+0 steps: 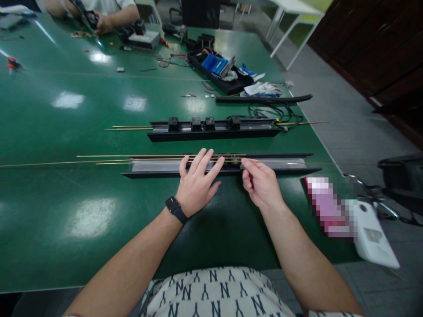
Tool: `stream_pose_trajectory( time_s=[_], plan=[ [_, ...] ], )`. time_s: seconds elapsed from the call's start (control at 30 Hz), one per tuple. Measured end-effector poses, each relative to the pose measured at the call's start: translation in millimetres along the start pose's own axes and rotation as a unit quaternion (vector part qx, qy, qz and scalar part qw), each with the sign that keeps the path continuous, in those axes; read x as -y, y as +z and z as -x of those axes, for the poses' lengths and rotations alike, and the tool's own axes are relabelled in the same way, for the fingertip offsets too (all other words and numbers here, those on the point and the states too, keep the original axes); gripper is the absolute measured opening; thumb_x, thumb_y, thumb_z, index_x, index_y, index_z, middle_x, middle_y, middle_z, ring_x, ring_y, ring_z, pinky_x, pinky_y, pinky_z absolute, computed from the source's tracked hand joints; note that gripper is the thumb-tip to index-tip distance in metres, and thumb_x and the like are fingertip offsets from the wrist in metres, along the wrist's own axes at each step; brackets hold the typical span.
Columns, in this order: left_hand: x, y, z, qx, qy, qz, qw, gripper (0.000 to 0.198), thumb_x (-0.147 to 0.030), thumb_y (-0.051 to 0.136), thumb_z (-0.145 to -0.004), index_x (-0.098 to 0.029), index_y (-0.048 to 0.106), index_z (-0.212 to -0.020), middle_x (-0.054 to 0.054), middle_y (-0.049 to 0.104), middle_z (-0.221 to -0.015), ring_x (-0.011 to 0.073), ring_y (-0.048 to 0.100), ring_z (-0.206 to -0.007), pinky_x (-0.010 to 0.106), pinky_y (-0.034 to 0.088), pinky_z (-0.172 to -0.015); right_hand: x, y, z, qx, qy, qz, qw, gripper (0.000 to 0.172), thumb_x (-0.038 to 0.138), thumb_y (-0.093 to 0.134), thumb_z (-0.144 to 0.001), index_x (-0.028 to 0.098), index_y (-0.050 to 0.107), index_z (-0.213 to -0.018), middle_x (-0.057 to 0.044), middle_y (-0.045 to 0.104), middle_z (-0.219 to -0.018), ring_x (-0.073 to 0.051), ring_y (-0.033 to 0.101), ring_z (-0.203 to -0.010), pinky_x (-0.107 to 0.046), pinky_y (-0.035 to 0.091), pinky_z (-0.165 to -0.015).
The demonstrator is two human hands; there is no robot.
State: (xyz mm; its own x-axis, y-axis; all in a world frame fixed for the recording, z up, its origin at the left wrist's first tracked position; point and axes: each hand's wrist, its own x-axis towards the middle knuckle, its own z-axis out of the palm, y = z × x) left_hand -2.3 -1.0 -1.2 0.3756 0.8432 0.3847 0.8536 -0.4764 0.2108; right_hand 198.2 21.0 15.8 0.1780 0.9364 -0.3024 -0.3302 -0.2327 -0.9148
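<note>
A long black channel (277, 171) with a light inner strip lies across the table in front of me. Several thin brass-coloured rods (112, 160) run along it and stick out far past its left end. My left hand (200, 178) rests over the channel's middle, fingers spread across the rods. Just right of it, my right hand (261, 180) pinches a thin rod between thumb and forefinger; the rod reaches on to the right. Dark blocks inside the channel are partly hidden by my hands.
Behind lies a second black channel (211, 134) with dark blocks and rods. Farther back are a black tray (228, 83) with blue parts, gloves (262, 89) and cables. A co-worker's hand (104, 24) is at the far left. A white device (373, 233) lies at the right edge.
</note>
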Motion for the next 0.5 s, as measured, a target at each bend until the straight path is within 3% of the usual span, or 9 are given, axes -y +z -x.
stream_pose_trajectory(
  time_s=[0.5],
  plan=[
    [0.5, 0.9, -0.1, 0.002, -0.002, 0.001, 1.0, 0.064, -0.041, 0.065, -0.097, -0.029, 0.048, -0.158, 0.014, 0.041, -0.17, 0.0327, 0.033, -0.16, 0.059, 0.011, -0.128, -0.4, 0.9, 0.0, -0.004, 0.001, -0.013, 1.0, 0.034, 0.035, 0.09, -0.072, 0.016, 0.067, -0.088, 0.006, 0.056, -0.051, -0.005, 0.038, -0.033, -0.016, 0.023, -0.027]
  ],
)
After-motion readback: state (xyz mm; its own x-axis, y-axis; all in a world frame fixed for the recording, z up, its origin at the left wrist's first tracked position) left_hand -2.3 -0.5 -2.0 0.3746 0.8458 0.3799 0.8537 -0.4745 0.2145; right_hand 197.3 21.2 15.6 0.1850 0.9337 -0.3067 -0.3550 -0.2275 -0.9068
